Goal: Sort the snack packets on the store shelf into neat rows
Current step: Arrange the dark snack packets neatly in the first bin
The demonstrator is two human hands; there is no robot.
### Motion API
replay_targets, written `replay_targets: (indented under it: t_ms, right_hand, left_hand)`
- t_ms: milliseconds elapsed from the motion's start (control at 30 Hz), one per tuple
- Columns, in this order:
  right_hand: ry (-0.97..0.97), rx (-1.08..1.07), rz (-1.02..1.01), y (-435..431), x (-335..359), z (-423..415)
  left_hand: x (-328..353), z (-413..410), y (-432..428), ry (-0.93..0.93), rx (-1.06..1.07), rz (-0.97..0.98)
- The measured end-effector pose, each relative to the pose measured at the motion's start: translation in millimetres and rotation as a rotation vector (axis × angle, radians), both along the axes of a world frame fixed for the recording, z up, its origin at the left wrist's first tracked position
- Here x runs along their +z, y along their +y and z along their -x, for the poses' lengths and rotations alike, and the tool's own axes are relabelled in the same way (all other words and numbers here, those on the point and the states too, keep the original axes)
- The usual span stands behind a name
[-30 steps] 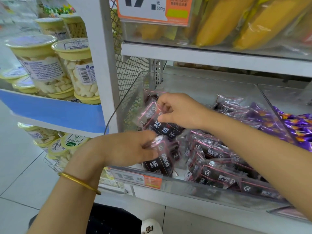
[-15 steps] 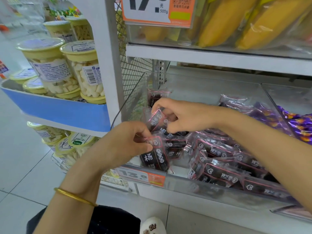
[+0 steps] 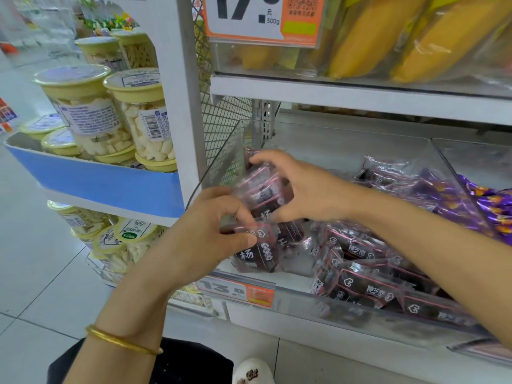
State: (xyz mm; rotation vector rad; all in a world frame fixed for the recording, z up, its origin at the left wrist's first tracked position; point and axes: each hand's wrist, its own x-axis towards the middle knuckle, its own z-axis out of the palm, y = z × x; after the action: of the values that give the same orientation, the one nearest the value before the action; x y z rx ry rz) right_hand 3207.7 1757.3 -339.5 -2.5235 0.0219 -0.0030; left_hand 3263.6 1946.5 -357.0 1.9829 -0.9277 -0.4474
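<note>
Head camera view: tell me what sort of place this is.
Most likely a grocery or snack shop aisle: an orange price tag hangs on the shelf edge, a clear bin holds dark snack packets, and stacked jars stand alongside.

1. Glossy, crinkled dark plastic snack packets with pink edging [image 3: 365,289], catching highlights.
2. Clear, smooth acrylic bin wall [image 3: 221,162] (slightly hazy).
3. Matt white painted metal shelf upright [image 3: 188,106].
4. Shiny smooth gold metal bangle [image 3: 122,340].
5. Glossy purple foil wrappers [image 3: 496,212].
6. Transparent plastic tubs with matt yellow lids [image 3: 83,106].
</note>
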Motion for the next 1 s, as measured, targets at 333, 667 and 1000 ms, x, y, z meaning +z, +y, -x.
replay_targets:
  t_ms: [333,667,1000]
  right_hand:
    - [0.167,0.049,-0.022,-5.9,2.6,23.6]
    - [0.05,0.019,-0.048,-17.9,20.8,-13.1]
    - [0.02,0.159,0.688,-14.3,-23.8,-71.1]
  left_hand:
    - [-5.4,7.5,-8.2,-0.067,-0.173,-0.061]
    - [1.2,0.1,-6.0,0.115,-0.285,-0.2]
    - [4.9,-6.9,-6.0,0.247,-0.27,-0.151]
